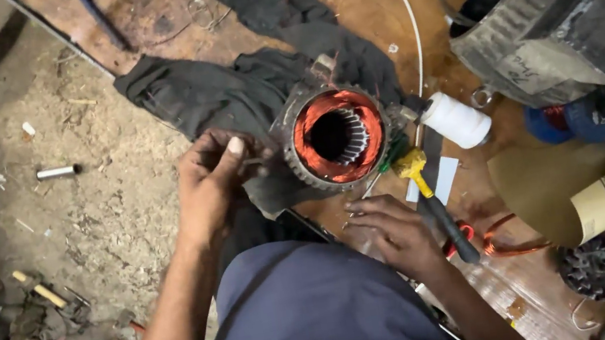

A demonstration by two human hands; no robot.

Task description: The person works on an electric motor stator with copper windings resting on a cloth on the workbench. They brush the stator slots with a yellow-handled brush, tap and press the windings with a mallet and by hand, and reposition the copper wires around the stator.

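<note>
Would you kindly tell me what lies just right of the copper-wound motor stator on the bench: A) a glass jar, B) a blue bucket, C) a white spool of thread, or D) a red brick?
C: a white spool of thread lies right beside the motor stator, above the yellow-headed hammer.

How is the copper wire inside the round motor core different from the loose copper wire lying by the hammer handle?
The winding in the stator is packed tight in a neat ring around the toothed bore, held in the metal frame; the loose copper coil lies slack in a few open loops on the board. The left hand touches the stator's rim; the right hand rests near the loose coil without holding it. Both are bare reddish copper.
</note>
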